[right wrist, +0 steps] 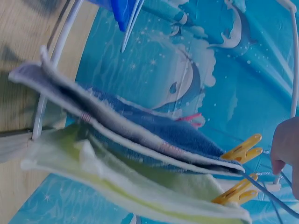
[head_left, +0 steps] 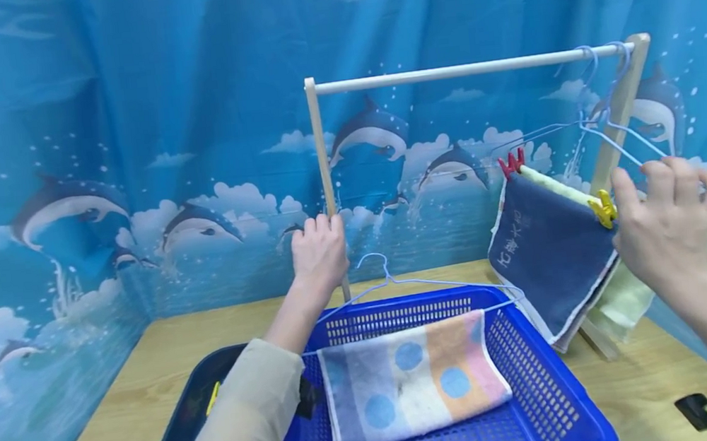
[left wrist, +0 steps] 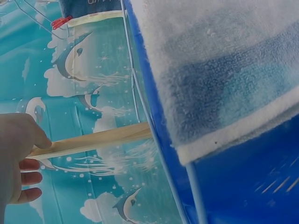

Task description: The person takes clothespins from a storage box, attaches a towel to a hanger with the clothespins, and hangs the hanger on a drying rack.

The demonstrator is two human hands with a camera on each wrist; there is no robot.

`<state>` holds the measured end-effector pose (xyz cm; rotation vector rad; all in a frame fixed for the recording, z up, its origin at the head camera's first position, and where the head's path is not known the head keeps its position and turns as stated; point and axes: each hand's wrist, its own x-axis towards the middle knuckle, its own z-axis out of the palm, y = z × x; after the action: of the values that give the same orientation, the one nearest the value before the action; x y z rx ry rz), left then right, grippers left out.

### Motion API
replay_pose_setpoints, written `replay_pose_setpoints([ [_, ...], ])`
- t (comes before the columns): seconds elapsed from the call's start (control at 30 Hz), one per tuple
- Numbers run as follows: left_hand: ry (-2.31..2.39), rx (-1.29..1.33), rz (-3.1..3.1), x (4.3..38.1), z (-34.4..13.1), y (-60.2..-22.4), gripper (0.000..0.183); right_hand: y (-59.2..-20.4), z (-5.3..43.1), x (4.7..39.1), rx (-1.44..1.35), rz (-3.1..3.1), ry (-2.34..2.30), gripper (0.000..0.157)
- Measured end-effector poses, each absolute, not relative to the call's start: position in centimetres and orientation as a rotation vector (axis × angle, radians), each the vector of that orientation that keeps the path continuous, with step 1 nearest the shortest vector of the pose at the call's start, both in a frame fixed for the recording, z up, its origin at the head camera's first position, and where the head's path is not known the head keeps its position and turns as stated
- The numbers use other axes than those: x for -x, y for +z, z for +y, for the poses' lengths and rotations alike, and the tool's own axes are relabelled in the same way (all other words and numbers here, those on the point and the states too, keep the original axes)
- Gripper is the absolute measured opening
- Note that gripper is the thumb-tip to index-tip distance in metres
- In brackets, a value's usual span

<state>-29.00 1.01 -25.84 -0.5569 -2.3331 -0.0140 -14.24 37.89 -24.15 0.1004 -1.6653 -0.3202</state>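
Note:
My left hand [head_left: 320,251] grips the left wooden upright of the drying rack [head_left: 473,69]; in the left wrist view the thumb lies along the wood. The right hand [head_left: 673,225], fingers curled, holds the wires of the blue clothes hangers [head_left: 622,127] hooked at the rack's right end. Beside it hang a folded dark blue towel [head_left: 545,252] and a pale yellow-green towel [right wrist: 121,172], held by yellow clothespins [right wrist: 243,147] and a red clothespin [head_left: 512,162]. Fingertips of the right hand are partly hidden. A dotted towel [head_left: 416,378] lies over another hanger [head_left: 391,281].
The blue basket [head_left: 561,385] stands in front of the rack beneath the dotted towel. Left of it, partly behind my left sleeve, is a dark tray [head_left: 184,421] with something yellow inside. Both sit on a wooden table [head_left: 121,392]. A dolphin-printed curtain [head_left: 207,156] hangs behind.

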Motion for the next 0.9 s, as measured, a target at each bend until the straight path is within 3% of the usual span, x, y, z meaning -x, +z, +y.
replay_pose_setpoints([
  [0.53, 0.006, 0.565, -2.397, 27.8, 0.1, -25.1, 0.018, -24.6, 35.6, 14.3, -0.236, -1.675, -0.261, 0.023],
  [0.9, 0.07, 0.646, -2.435, 25.7, -1.9, -24.6, 0.019, -25.6, 33.4, 14.7, -0.399, -1.923, -0.23, 0.042],
])
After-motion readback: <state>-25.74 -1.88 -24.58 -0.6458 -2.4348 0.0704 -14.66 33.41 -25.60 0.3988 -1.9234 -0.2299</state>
